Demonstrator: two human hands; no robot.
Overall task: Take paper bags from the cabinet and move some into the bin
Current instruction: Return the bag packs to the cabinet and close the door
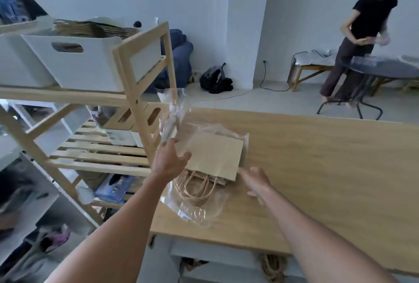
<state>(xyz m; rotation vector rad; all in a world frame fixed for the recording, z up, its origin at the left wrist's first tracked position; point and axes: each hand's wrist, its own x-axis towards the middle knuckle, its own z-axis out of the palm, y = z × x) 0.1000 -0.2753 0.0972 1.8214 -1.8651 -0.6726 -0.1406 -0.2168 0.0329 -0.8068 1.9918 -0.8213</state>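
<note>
A stack of brown paper bags (pixel 213 155) with twisted rope handles (pixel 196 188) lies flat on the wooden table (pixel 317 169), inside a loose clear plastic wrapper (pixel 195 212). My left hand (pixel 170 160) reaches to the stack's left edge and pinches the lifted end of the clear plastic (pixel 172 112), which stands up above the bags. My right hand (pixel 256 180) hovers with relaxed fingers just right of the stack's near corner, holding nothing. A white bin (pixel 95 67) on the wooden rack's top shelf holds several flat brown bags (pixel 90 28).
The wooden rack (pixel 140 92) stands left of the table, with white boxes (pixel 127 133) on its slatted lower shelf. Another person (pixel 362 40) stands by a dark round table (pixel 385 69) at the far right. A black backpack (pixel 215 78) lies on the floor.
</note>
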